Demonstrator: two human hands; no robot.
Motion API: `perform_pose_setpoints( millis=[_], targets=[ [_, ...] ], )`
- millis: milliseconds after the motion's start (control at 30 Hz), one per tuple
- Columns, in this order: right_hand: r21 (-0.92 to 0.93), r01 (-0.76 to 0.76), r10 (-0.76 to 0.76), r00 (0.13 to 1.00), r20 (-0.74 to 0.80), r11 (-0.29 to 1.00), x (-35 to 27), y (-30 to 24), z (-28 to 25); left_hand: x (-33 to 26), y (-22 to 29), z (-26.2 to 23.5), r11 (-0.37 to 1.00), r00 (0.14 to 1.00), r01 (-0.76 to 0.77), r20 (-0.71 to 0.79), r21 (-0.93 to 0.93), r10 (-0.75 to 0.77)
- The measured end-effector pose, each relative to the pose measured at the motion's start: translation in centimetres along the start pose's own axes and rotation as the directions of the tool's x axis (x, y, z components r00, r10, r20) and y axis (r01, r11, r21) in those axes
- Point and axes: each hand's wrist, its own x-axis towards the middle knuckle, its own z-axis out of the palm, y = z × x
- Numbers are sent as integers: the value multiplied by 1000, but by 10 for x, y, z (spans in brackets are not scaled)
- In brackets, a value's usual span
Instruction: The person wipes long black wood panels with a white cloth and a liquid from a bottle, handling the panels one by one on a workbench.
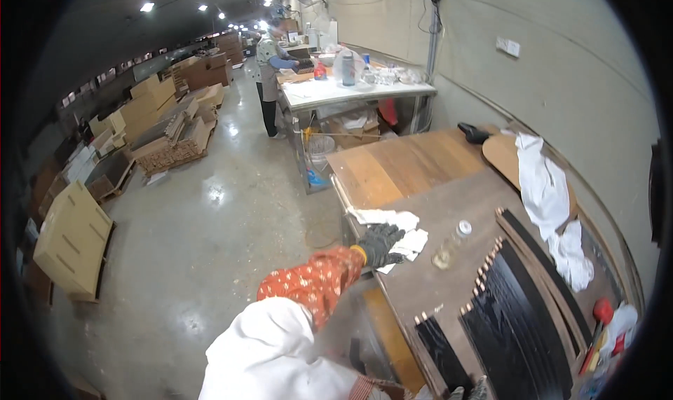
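My left hand (pixel 381 246), in a dark glove with a yellow cuff, reaches over the near left edge of the workbench (pixel 420 295). Its fingers are spread on a crumpled white cloth (pixel 415 244). At the bottom of the picture only the gloved fingertips of my right hand (pixel 479 389) show, by the near end of a short black wooden slat (pixel 443 349); the rest is cut off. Right of that slat lies a row of black slats (pixel 522 323) with pale dowels in their ends. A clear glass bottle (pixel 444 254) and a white-topped jar (pixel 463 229) are beyond the cloth.
More white cloths (pixel 543 183) lie along the wall side. A red-headed tool (pixel 601 312) is at the right corner. Beyond the bench, a person (pixel 269 71) stands at a white table (pixel 315 97). Stacked boards (pixel 175 137) and a cream panel stack (pixel 72 240) line the left.
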Motion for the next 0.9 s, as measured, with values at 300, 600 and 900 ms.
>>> perform_pose_setpoints(
  millis=[300,600,900],
  targets=[
    [474,225,-60,939,-338,851,110,-90,80,-20,43,-142,79,800,594,578,-801,-160],
    [682,-711,28,688,725,-170,74,-131,141,-43,81,-135,750,908,-175,-399,-637,-127],
    [714,-458,584,807,84,530,69,-82,33,13,4,-24,411,1000,7,16,-912,19]
  ],
)
